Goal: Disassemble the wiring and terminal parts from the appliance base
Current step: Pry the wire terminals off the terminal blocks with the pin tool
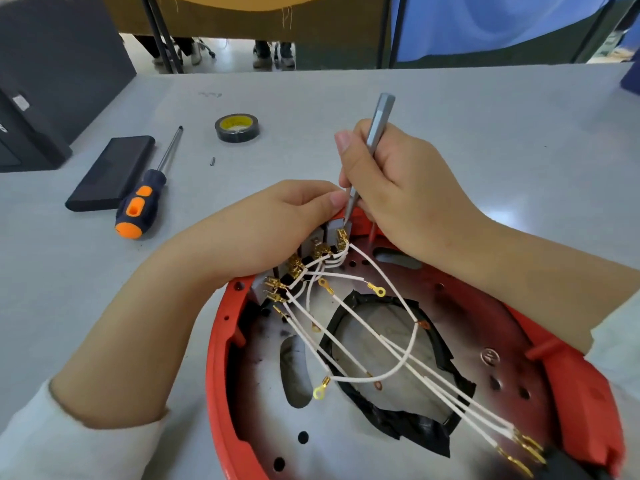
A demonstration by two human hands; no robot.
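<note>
A round red appliance base (221, 344) with a metal floor lies in front of me. Several white wires (398, 348) with gold ring and spade terminals cross its inside. They run to a row of gold terminals (322, 252) on grey switch blocks at the far rim. My left hand (277, 230) grips the rim and the blocks, its thumb pressing by the top block. My right hand (398, 185) holds a grey metal tool (377, 133) like a pen. The tool's fine tip touches the topmost gold terminal (342, 237).
On the grey table to the left lie an orange and black screwdriver (145, 199), a flat black case (110, 171), a small screw (213, 161) and a roll of black tape (237, 128). A dark box (52, 81) stands at far left.
</note>
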